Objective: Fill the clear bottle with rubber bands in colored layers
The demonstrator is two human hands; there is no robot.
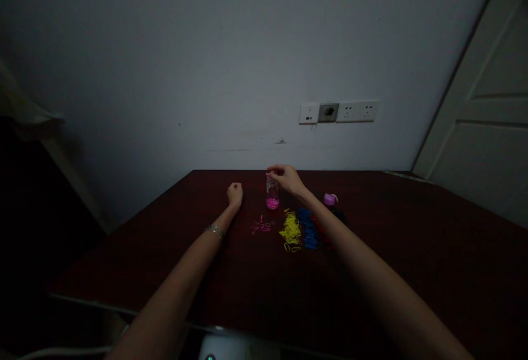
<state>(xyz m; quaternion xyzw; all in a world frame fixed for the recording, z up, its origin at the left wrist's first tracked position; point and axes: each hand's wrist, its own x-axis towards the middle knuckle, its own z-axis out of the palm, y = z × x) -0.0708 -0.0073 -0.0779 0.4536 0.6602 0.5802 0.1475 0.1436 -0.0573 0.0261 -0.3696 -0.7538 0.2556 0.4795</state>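
Note:
At the mouth of a clear bottle (271, 188), my right hand (287, 178) is closed in a pinch on a pink rubber band (269, 175). Pink bands (273, 203) lie in the bottom of the upright bottle. My left hand (235, 194) rests on the table to the left of the bottle, curled into a fist with nothing showing in it. Between my arms is a small loose group of pink rubber bands (261, 225). To their right are a yellow pile of rubber bands (291, 229) and a blue pile (309, 229). Red bands are partly hidden by my right forearm.
A purple lid (329, 200) lies beyond my right forearm, near a dark pile (340, 215) partly covered by the arm. The dark red table (396, 228) meets a wall with sockets (347, 112). A white door (487, 112) stands at the right.

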